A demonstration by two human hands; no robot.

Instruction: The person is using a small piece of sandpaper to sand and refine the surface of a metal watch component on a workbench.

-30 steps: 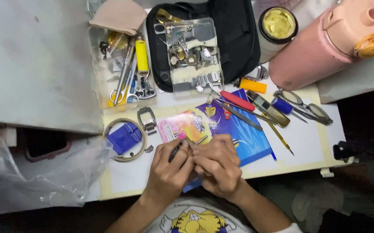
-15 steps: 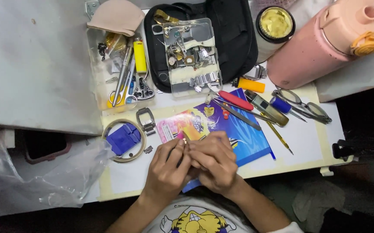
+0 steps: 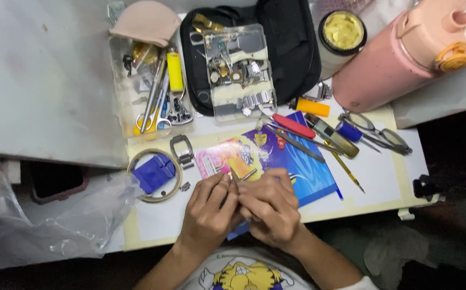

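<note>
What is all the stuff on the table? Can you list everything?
bottle: 1, pink, top right
jar: 1, yellow inside, top
pouch: 1, black, top middle
parts box: 1, clear, on pouch
lighter: 1, yellow, top left
mat: 1, blue, middle
spectacles: 1, dark, right
block: 1, blue, inside ring
left hand: pinches a thin tool
right hand: touches left hand

Bare forearms, no sleeves to wrists; white shirt, yellow-blue cartoon print on chest.
</note>
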